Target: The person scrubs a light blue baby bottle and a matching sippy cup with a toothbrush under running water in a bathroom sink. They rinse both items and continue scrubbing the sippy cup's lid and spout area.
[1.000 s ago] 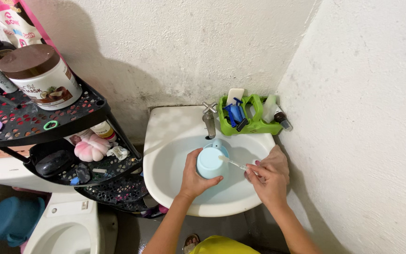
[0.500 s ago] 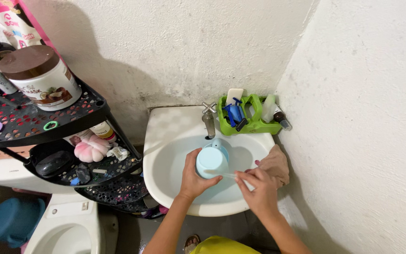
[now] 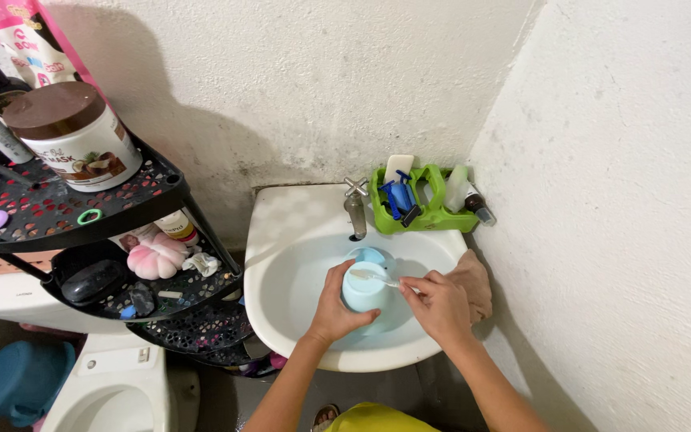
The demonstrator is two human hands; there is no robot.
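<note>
toilet (image 3: 113,392) cut off at bottom edge; cup (image 3: 364,290) partly hidden by left hand (image 3: 337,308)

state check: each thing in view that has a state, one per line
left hand: gripping the light blue cup
right hand: holding a toothbrush
light blue cup: tilted over the sink
toothbrush: head at the cup's mouth
tap: no water visible
brown-lidded jar: closed, upright
sink: no standing water visible
</note>
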